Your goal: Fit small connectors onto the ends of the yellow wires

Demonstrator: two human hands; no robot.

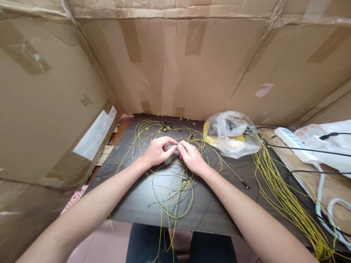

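Work surface: a dark wood-grain tabletop (214, 213), boxed in at back and left by taped cardboard walls (164, 82); white label (93, 135) on the left one. Pink floor below the front edge; dark trousered legs (212, 246) there. Right side: a white power strip (296, 145) beside white plastic sheeting (329, 137), and a long bundle of yellow wires (287, 197) running to the lower right corner.

Hard to make out: contents of the clear plastic bag (233, 135) at the back, yellow and dark through the film. Bundle and both forearms cut off by the frame. Fingertips mask most of a small dark piece (177, 145); whether it is a wire end cannot be told.

Left hand (161, 151) and right hand (189, 155) meet tip to tip, each pinching that piece between thumb and forefinger. Thin yellow cables (184, 181) lie looped around and beneath both hands, some strands hanging over the front edge; one black-tipped connector (247, 187) lies apart, right of the right forearm's wrist end.
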